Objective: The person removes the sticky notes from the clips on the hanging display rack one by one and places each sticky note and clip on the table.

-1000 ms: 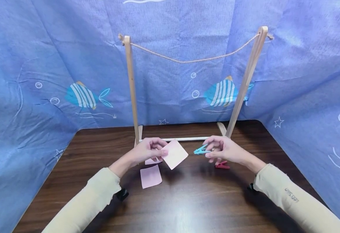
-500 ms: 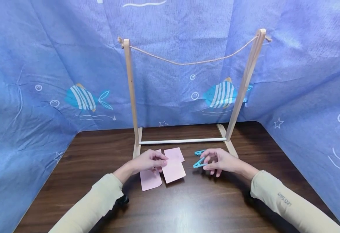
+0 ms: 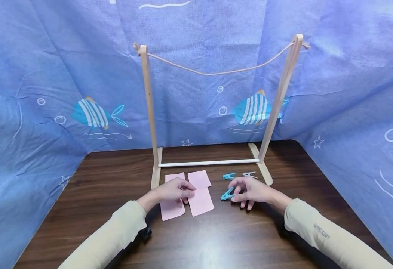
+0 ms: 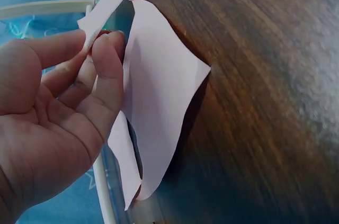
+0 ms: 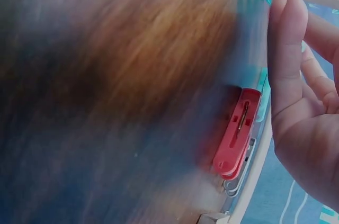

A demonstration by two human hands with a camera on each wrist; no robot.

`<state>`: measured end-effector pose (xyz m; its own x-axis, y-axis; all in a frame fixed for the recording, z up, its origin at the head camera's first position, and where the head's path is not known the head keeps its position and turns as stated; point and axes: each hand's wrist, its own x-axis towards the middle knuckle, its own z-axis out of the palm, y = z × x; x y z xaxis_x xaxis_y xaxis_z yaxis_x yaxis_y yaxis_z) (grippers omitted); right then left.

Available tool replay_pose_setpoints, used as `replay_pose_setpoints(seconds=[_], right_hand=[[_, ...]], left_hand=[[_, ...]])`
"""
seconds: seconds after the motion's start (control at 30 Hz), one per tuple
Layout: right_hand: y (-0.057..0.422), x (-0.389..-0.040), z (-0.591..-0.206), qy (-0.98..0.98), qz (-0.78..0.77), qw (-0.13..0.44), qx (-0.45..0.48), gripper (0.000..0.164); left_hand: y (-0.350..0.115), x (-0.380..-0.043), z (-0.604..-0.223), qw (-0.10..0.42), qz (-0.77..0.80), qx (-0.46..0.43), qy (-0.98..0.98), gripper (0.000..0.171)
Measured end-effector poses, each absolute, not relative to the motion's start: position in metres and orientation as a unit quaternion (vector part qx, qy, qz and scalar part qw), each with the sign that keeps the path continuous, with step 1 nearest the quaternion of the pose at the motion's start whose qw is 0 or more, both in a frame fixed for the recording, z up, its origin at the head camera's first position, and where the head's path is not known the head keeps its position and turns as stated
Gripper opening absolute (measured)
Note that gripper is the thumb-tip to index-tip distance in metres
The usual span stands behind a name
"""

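Note:
My left hand (image 3: 176,189) pinches a pink paper note (image 3: 201,203) by its upper left corner, low over the table. In the left wrist view, thumb and fingertips meet on the edge of that note. Other pink notes (image 3: 199,178) lie flat beside and behind it, partly covered by hand and paper. My right hand (image 3: 251,191) holds a blue clothespin (image 3: 227,194) between thumb and fingers, its tip pointing left toward the notes. A red clothespin (image 5: 238,134) lies below the right hand in the right wrist view; the hand hides it from the head view.
A blue clothespin (image 3: 229,176) and a pale grey one (image 3: 249,174) lie behind my right hand. Farther back stands a wooden frame (image 3: 150,108) with a white crossbar (image 3: 208,163) and a sagging rope (image 3: 209,74). A blue fish-print cloth (image 3: 196,119) surrounds the dark table (image 3: 216,243).
My left hand has lowered the note toward the table and turned it square with the other notes. My right hand has come down and slightly nearer with the blue clothespin.

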<state>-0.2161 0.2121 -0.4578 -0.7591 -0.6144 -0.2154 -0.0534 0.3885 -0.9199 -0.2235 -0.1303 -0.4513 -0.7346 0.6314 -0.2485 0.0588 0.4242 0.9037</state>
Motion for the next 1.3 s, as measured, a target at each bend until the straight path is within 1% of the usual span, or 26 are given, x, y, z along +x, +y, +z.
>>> replay_pose_setpoints(seconds=[0.2, 0.5, 0.73, 0.9, 1.03, 1.3], right_hand=[[0.212, -0.211, -0.456, 0.797, -0.488, 0.285, -0.214, 0.035], [0.212, -0.212, -0.460, 0.799, -0.479, 0.312, -0.188, 0.037], [0.213, -0.213, -0.460, 0.801, -0.478, 0.316, -0.172, 0.036], [0.212, -0.213, -0.458, 0.801, -0.477, 0.319, -0.171, 0.041], [0.212, -0.213, -0.456, 0.799, -0.476, 0.325, -0.173, 0.044], [0.214, -0.216, -0.454, 0.796, -0.475, 0.329, -0.178, 0.043]], left_hand=[[-0.127, -0.223, -0.456, 0.290, 0.478, 0.223, 0.799, 0.023], [-0.126, -0.221, -0.454, 0.300, 0.484, 0.220, 0.792, 0.023], [-0.119, -0.222, -0.449, 0.287, 0.466, 0.228, 0.806, 0.025], [-0.117, -0.223, -0.446, 0.280, 0.463, 0.233, 0.808, 0.026], [-0.118, -0.224, -0.445, 0.279, 0.468, 0.230, 0.806, 0.027], [-0.119, -0.226, -0.443, 0.280, 0.480, 0.230, 0.799, 0.025]])
